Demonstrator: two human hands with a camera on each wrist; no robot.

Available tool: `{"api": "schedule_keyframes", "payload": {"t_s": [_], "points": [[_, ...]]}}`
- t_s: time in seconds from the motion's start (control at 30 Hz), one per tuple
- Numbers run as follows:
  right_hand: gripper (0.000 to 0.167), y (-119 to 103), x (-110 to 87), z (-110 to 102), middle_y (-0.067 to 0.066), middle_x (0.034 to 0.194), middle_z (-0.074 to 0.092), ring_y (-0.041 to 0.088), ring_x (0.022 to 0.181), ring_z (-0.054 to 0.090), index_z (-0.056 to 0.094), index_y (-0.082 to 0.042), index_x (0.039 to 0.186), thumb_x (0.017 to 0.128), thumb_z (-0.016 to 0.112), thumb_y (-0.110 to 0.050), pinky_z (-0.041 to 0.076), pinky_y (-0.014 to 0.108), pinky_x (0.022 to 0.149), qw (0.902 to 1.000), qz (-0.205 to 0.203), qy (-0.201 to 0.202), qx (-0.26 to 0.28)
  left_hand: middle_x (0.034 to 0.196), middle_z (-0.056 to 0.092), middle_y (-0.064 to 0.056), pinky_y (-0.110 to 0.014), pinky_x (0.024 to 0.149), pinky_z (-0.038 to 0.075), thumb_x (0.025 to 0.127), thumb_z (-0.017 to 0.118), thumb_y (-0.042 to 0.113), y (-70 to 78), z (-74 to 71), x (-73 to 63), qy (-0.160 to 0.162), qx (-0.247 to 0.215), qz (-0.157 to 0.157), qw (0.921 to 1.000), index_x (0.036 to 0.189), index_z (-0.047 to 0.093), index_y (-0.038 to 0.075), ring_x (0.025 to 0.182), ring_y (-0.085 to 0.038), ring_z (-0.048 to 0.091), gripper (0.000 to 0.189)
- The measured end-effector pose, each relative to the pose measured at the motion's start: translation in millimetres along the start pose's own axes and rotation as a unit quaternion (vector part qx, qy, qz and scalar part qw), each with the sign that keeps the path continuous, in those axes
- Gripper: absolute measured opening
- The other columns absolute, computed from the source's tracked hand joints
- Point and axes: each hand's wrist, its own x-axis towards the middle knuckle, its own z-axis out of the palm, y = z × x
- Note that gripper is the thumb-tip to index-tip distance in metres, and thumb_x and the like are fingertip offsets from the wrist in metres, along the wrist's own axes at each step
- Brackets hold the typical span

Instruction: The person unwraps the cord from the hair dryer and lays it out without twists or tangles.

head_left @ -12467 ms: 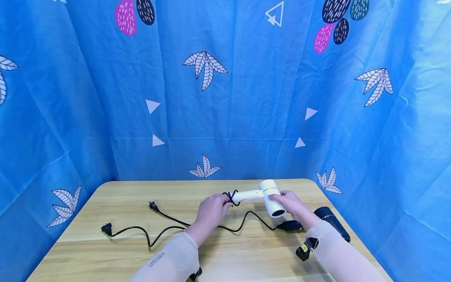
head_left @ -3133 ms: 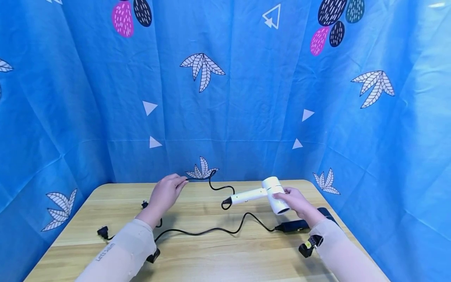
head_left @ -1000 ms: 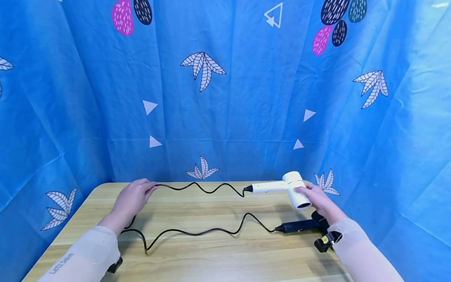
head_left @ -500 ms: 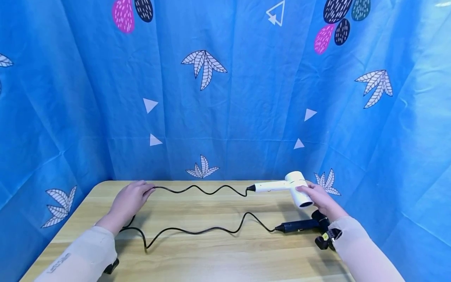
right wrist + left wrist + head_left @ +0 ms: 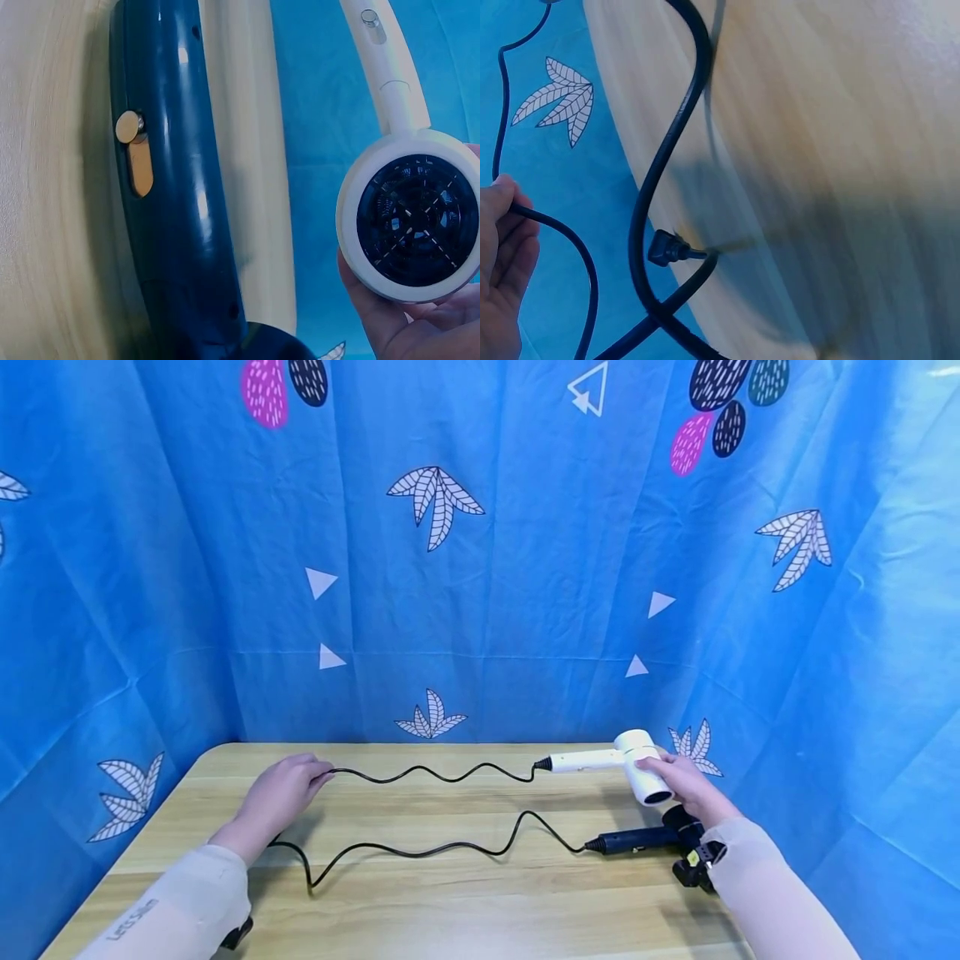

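Observation:
My right hand [image 5: 684,783] grips the white hair dryer [image 5: 643,767] by its head, over the back right of the table. Its handle points left, and in the right wrist view the round black grille [image 5: 417,219] faces the camera. From the handle's end a wavy black cord [image 5: 442,775] runs left to my left hand [image 5: 281,793], whose thumb and fingers pinch it. A dark blue hair dryer [image 5: 637,841] lies on the table below the white one, its head partly behind my right wrist. Its sliding switch [image 5: 133,150] shows in the right wrist view.
The dark dryer's cord [image 5: 420,855] snakes left across the wooden table [image 5: 450,910] and passes under my left wrist. A black plug [image 5: 667,248] shows near the table's edge in the left wrist view. Blue patterned curtain [image 5: 555,552] encloses the back and sides.
Earlier the white dryer's cord was bundled at its handle; now it is drawn out. My left hand has gone left with the cord, my right hand right with the dryer, both slightly lower lately.

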Motion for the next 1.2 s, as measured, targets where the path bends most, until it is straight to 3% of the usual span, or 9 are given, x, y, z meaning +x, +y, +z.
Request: {"api": "schedule_keyframes", "payload": {"t_s": [0.47,0.9,1.2], "points": [[0.060,14.8,4.0,4.3,0.010,0.091,0.065,0.018,0.074,0.064,0.052,0.013,0.122,0.095,0.065,-0.038,0.056,0.034,0.064,0.9986,0.015,0.019,-0.046,0.074,0.057,0.009,-0.038,0.064,0.054,0.091,0.075,0.015,-0.6,13.8,-11.3,-0.059,0.019,0.008,0.9980,0.092,0.077,0.011,0.069,-0.013,0.059,0.005],[0.069,17.0,5.4,11.3,0.016,0.094,0.064,0.020,0.075,0.063,0.047,0.017,0.127,0.094,0.065,-0.041,0.054,0.031,0.065,0.9961,0.034,0.025,-0.078,0.078,0.060,0.008,-0.041,0.070,0.057,0.088,0.078,0.017,-10.8,27.9,-20.6,-0.119,0.015,-0.022,0.9925,0.089,0.077,0.012,0.075,-0.018,0.065,0.006],[0.058,17.9,6.3,16.9,0.013,0.087,0.066,0.020,0.073,0.064,0.057,0.013,0.115,0.092,0.066,-0.039,0.055,0.032,0.063,0.9958,0.043,0.015,-0.080,0.083,0.071,0.004,-0.043,0.075,0.057,0.089,0.076,0.016,-11.9,34.1,-21.6,-0.184,0.000,-0.023,0.9827,0.086,0.077,0.012,0.082,-0.021,0.068,0.005]]}}
